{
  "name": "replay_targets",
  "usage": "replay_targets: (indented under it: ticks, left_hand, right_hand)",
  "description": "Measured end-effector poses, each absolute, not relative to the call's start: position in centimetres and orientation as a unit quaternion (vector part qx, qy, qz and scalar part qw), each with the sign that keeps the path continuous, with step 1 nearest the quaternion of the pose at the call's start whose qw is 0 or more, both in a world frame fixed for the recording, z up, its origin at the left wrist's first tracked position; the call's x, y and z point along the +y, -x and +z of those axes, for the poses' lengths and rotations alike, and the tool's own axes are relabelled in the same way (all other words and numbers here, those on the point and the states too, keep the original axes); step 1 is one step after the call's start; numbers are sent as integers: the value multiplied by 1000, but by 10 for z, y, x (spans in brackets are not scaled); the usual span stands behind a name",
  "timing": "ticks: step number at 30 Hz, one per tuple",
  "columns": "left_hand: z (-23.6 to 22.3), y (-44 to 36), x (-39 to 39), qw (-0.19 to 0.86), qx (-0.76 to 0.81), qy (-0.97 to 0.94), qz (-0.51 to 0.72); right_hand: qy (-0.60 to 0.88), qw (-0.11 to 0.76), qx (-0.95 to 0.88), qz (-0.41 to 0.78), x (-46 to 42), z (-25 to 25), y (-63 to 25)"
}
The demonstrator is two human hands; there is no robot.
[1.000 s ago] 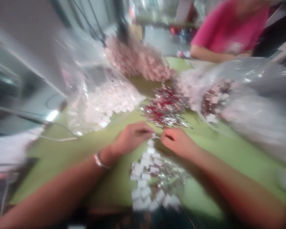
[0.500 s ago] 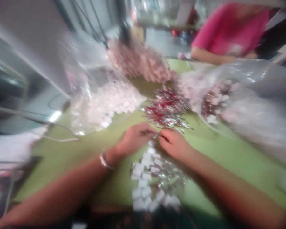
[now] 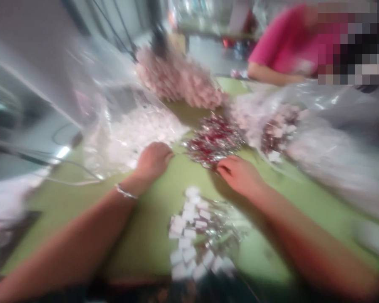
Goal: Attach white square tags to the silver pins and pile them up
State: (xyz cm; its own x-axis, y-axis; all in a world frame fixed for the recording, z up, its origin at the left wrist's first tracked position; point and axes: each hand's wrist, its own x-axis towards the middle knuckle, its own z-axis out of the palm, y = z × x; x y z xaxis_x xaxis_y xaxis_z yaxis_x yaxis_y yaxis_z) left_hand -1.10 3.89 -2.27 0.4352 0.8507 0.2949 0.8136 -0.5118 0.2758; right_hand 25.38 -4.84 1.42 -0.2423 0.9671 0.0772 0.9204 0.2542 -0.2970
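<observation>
My left hand (image 3: 154,160) is at the right edge of a clear plastic bag (image 3: 96,139) full of small white pieces (image 3: 139,126). Its back faces me, and blur and the hand itself hide what its fingers do. My right hand (image 3: 240,174) is closed in a pinch at the near edge of a heap of red and silver shiny strips (image 3: 216,134). Whatever lies between those fingertips is too small to make out. Closer to me, white square tags (image 3: 189,231) with shiny silver strands (image 3: 222,231) are spread on the green tabletop (image 3: 148,244).
A bundle of pale pink pieces (image 3: 183,82) lies behind the heap. On the right, another clear bag (image 3: 331,155) has white and dark red pieces at its mouth (image 3: 278,130). Across the table sits a person in a pink top (image 3: 278,46). A thin cable (image 3: 72,183) runs at the left.
My hands were together above the white tags and have come apart. The left has gone left to the bag; the right has moved slightly forward, onto the edge of the red and silver heap.
</observation>
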Motion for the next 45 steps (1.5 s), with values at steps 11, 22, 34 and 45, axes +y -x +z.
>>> replay_targets:
  ticks: [11, 22, 34, 45]
  left_hand:
    - [-15, -8, 7, 521, 491, -566, 410]
    - [-16, -19, -10, 661, 398, -527, 358]
    - [-8, -15, -9, 673, 433, -491, 345]
    - [1, -24, -13, 710, 400, -441, 375]
  right_hand:
    - [579, 133, -804, -10, -46, 2, -257]
    - [538, 217, -811, 76, -63, 10, -238]
    - [544, 73, -818, 170, -60, 8, -235]
    - [600, 196, -765, 127, -52, 3, -242]
